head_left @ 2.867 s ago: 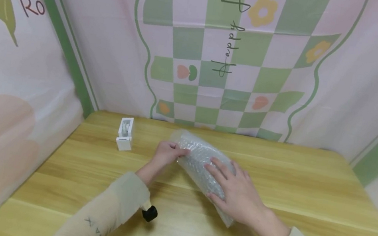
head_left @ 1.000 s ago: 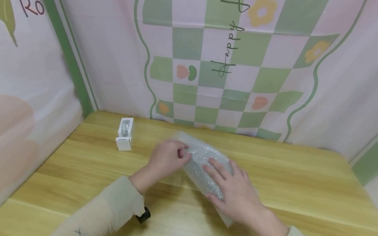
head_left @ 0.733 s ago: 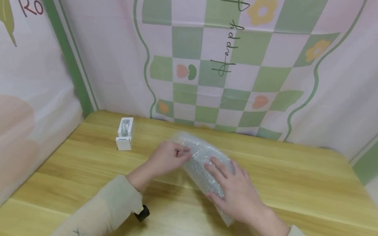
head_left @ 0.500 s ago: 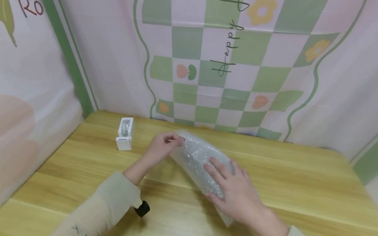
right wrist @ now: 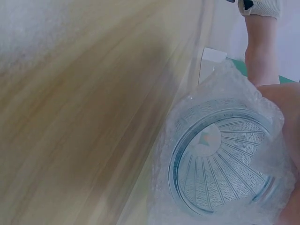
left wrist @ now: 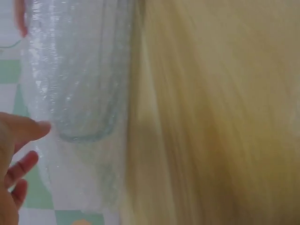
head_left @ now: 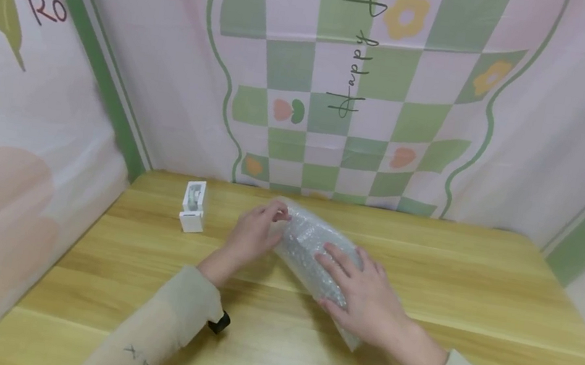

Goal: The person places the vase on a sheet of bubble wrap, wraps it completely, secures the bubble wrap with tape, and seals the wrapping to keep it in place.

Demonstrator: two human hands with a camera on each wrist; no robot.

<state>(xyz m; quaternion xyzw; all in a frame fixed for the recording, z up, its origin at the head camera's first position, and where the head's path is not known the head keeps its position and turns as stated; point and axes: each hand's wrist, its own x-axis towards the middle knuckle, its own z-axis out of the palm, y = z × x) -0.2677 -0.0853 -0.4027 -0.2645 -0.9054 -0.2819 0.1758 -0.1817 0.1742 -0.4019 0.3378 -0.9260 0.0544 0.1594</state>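
A roll of bubble wrap (head_left: 309, 241) lies slantwise on the table. Inside it is a clear ribbed glass vessel (right wrist: 201, 171), its round mouth showing at the wrap's near end in the right wrist view. My right hand (head_left: 369, 296) rests on top of the roll with fingers spread. At the far left end is my left hand (head_left: 254, 233), its fingertips by the wrap's edge. In the left wrist view the left hand's fingers (left wrist: 26, 131) stand apart, one tip at the wrap, nothing visibly pinched. The vessel's rounded end shows faintly through the layers there.
A small white tape dispenser (head_left: 193, 207) with a clear roll stands at the back left of the wooden table (head_left: 480, 284). A patterned cloth (head_left: 334, 88) hangs behind the table's back edge, and another cloth (head_left: 19, 169) hangs along the left.
My left hand has worked along the far left end, moving away toward the back and turning, its thumb now spread from the fingers. The right hand and the roll have barely moved.
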